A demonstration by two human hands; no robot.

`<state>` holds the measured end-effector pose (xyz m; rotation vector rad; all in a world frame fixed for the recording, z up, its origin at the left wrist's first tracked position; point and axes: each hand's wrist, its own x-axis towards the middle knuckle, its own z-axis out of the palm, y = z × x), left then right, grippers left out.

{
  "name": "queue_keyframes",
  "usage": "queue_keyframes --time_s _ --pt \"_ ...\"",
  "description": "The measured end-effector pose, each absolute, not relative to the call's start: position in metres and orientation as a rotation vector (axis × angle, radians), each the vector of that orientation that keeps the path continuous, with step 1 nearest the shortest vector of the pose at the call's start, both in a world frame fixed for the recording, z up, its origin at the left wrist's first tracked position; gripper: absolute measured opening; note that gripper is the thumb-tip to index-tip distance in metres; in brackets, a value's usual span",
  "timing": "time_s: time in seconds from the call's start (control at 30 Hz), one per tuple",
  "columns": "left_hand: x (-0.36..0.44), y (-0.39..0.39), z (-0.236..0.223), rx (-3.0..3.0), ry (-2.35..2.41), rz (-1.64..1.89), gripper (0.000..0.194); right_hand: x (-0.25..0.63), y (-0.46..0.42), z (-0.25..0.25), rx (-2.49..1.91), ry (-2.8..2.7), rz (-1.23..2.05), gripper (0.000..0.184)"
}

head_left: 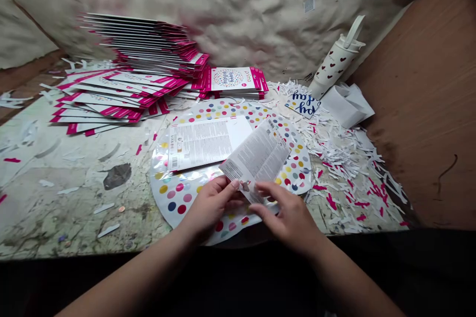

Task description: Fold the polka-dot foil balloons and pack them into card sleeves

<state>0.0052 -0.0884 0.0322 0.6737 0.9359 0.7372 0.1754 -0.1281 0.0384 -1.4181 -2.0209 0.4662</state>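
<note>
Left hand [210, 209] pinching lower end of a printed card [256, 158], right hand [286, 219] gripping it alongside | card tilted, held just above a polka-dot foil balloon [161, 198], seemingly to keep it off the 2nd printed card [201, 142] lying there | pink-edged card stacks [130, 54] beyond | paper shreds [342, 163] to the right

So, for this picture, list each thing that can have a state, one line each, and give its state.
printed card, raised, tilted
left hand, pinching the card
right hand, fingers touching the card
foil balloon, lying flat, polka-dotted
second printed card, lying flat on the balloon
pink-edged card stack, fanned out, uneven
heart-print bottle, tilted, lid on
paper shreds, scattered
</note>
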Motion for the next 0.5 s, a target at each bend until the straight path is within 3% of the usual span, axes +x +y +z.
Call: queue_keyframes --time_s 0.13,0.27,0.4,0.5 --pt "0.008 -0.087 0.034 0.851 0.966 0.709 0.024 0.172 -0.108 0.045 -1.324 -1.813 0.723 0.007" --pt "0.004 -0.082 0.038 1.069 1.028 0.832 0.031 0.192 -0.096 0.038 -1.408 -1.702 0.813 0.016" --pt "-0.007 -0.079 0.056 1.767 1.335 0.817 0.029 0.227 -0.097 0.057 -1.774 -1.715 0.140 0.022" --pt "-0.011 -0.076 0.080 2.310 1.030 0.766 0.018 0.237 -0.101 0.090 -1.541 -1.871 -0.050 0.041"
